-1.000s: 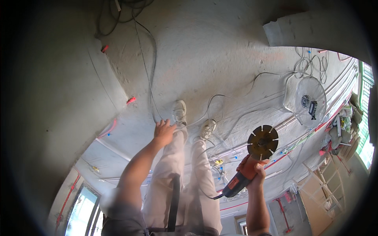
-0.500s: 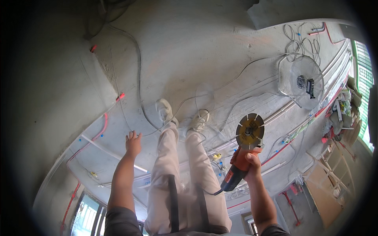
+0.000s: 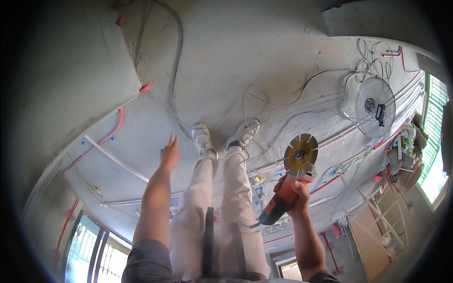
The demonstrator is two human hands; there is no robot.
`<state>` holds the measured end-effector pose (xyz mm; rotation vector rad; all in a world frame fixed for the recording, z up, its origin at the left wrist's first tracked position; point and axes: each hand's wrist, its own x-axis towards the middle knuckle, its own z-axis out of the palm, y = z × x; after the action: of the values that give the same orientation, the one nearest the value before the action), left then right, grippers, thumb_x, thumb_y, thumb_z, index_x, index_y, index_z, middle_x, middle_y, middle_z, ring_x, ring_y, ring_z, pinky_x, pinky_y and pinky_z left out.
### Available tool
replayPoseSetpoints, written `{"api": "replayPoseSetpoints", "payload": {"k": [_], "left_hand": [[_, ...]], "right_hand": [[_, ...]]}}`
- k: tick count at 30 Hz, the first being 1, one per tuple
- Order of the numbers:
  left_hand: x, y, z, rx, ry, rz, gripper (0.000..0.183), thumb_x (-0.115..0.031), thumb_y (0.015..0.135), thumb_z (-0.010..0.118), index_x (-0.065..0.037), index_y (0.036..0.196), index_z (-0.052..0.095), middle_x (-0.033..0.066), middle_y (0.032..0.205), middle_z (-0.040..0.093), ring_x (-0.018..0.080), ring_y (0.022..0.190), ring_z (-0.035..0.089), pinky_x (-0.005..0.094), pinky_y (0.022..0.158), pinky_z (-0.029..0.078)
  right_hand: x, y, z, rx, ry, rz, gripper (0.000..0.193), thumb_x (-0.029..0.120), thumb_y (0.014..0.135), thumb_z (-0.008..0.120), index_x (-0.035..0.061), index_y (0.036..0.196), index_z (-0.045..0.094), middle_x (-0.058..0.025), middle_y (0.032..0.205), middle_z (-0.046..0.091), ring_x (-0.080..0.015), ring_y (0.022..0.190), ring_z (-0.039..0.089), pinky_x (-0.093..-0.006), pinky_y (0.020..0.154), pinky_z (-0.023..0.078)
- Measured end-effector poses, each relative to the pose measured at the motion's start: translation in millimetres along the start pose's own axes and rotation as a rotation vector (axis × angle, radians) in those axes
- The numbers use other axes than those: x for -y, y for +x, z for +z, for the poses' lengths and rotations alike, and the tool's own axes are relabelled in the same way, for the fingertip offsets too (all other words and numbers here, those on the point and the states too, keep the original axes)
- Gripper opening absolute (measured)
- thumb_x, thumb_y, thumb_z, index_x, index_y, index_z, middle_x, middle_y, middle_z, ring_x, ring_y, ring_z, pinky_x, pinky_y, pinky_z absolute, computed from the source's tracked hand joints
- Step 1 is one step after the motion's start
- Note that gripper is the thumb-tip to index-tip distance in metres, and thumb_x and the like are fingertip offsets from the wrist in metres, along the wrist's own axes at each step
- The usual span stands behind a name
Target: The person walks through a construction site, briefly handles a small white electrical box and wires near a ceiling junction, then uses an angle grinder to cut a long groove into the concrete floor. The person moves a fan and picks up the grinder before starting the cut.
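Angle grinder point(image 3: 284, 197), with an orange front and a dark rear, is in the right hand point(image 3: 300, 194), out in front of the person's right leg and above the floor point(image 3: 236, 56). Its long axis slants: the rear points back and left toward the trousers point(image 3: 196, 221), and the head points forward and slightly right. At that front end sits the slotted yellow-brown cutting disc point(image 3: 306, 148), its flat face turned largely toward the camera. A dark cord point(image 3: 255, 226) leaves the rear end. The right fingers are wrapped firmly around the body just behind the head.

Well apart from the tool, the left hand point(image 3: 170, 154) hangs near the left shoe point(image 3: 202, 135), at least two fingers extended forward and close together; how the others lie I cannot tell. Beyond the disc, to the right, is a round wire-caged fan point(image 3: 384, 96).
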<state>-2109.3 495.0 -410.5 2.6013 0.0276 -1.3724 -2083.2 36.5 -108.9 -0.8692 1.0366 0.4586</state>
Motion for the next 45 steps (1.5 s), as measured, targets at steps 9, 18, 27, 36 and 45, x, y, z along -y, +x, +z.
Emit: {"api": "replayPoseSetpoints", "payload": {"k": [9,18,27,36,45], "left_hand": [[-122,-58,-112,0.535,-1.262,0.393,0.074,-0.021,0.089,0.073,0.002,0.154,0.046,0.0137,0.15,0.058,0.023,0.136,0.056,0.0379,0.113,0.043],[-99,-136,-111,0.328,-0.851,0.594,0.064,-0.008,0.087,0.074,-0.01,0.148,0.054,0.0086,0.152,0.055,0.0255,0.143,0.047,0.0391,0.119,0.035],[-140,-147,-25,0.309,-0.743,-0.011,0.023,-0.021,0.098,0.058,-0.006,0.108,0.072,0.0163,0.091,0.071,0.0299,0.086,0.07,0.0449,0.076,0.052],[-145,-133,-9,0.531,-0.415,0.154,0.038,-0.038,0.098,0.06,-0.003,0.105,0.072,0.0209,0.098,0.073,0.0324,0.093,0.071,0.0458,0.08,0.052],[-142,-98,-59,0.766,-0.151,0.078,0.036,-0.038,0.099,0.059,-0.005,0.108,0.072,0.0207,0.104,0.073,0.034,0.098,0.07,0.0465,0.083,0.053]], "right_hand": [[-8,-15,103,0.0,0.042,-0.244,0.052,0.014,0.074,0.077,-0.0009,0.121,0.06,-0.0142,0.112,0.067,-0.0297,0.102,0.068,-0.0453,0.094,0.057],[-34,14,186,0.142,-0.098,-0.207,0.037,-0.002,0.071,0.082,-0.0002,0.106,0.069,-0.0089,0.099,0.071,-0.0211,0.092,0.068,-0.0352,0.083,0.052],[19,-12,240,0.167,-0.081,-0.186,0.038,0.0,0.071,0.088,-0.0008,0.105,0.07,-0.0044,0.088,0.071,-0.0139,0.082,0.066,-0.0306,0.074,0.051],[53,36,243,0.233,0.071,-0.204,0.05,0.012,0.075,0.088,0.0006,0.118,0.064,-0.0066,0.101,0.067,-0.0204,0.098,0.065,-0.0351,0.089,0.051],[77,164,221,-0.249,0.469,-0.006,0.036,0.024,0.088,0.08,0.0046,0.112,0.062,-0.0088,0.091,0.066,-0.0228,0.08,0.067,-0.0372,0.071,0.056]]}}
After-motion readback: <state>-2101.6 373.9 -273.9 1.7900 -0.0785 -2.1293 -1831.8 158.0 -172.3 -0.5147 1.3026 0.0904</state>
